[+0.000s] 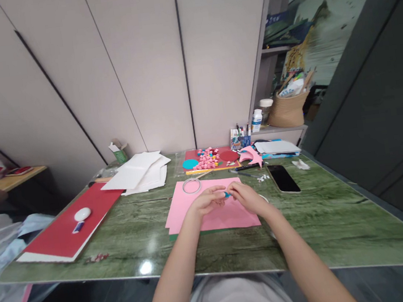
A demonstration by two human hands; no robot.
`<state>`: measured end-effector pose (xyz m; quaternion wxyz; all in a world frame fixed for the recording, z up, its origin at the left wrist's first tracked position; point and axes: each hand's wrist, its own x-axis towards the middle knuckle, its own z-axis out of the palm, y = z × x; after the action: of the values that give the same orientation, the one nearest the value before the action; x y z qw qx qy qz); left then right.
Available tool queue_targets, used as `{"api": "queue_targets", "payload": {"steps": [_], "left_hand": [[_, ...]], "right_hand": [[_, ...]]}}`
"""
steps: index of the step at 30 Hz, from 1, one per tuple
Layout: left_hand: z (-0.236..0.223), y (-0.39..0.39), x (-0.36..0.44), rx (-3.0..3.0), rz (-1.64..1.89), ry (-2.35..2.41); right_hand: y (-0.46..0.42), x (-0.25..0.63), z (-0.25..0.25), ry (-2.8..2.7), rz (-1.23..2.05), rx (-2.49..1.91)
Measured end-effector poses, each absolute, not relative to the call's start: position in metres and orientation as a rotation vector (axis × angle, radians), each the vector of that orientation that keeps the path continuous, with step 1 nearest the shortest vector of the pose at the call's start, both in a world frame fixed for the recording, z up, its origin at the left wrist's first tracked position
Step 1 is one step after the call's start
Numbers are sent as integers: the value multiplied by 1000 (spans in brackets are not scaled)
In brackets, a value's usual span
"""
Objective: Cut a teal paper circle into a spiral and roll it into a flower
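Over a stack of pink paper sheets (pixel 179 212), my left hand (pixel 210 200) pinches a small blue piece (pixel 226 194), too small to make out exactly. My right hand (pixel 244 197) meets it from the other side, its fingertips closed on the same piece. A round ring (pixel 191 186) lies on the pink paper just beyond my left hand. Part of another pale ring-shaped thing (pixel 263 198) shows behind my right wrist. Farther back, a heap of small pink pieces (pixel 208 159) with some blue and red ones lies beside a blue disc (pixel 190 164) and a red disc (pixel 229 156).
Right of my hands lies a black phone (pixel 283 178). Pink cut scraps (pixel 250 155) and a pen pot (pixel 241 138) stand or lie behind. To the left are white sheets (pixel 138 171) and a red sheet (pixel 64 226) bearing a white oval thing (pixel 82 214). Another person's clothing (pixel 7 273) shows at far left.
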<state>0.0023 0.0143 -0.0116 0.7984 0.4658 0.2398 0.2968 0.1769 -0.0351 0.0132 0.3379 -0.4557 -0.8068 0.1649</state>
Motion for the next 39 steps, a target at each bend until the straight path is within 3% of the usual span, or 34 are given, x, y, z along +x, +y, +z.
{"api": "queue_targets", "payload": {"steps": [7, 22, 39], "left_hand": [[-6, 11, 3, 985, 637, 486], [-1, 7, 4, 959, 729, 472], [-7, 10, 5, 828, 796, 440]], "right_hand": [[-35, 178, 13, -2016, 473, -1181], [-30, 184, 15, -1662, 996, -954], [-28, 184, 10, -1759, 808, -1082]]}}
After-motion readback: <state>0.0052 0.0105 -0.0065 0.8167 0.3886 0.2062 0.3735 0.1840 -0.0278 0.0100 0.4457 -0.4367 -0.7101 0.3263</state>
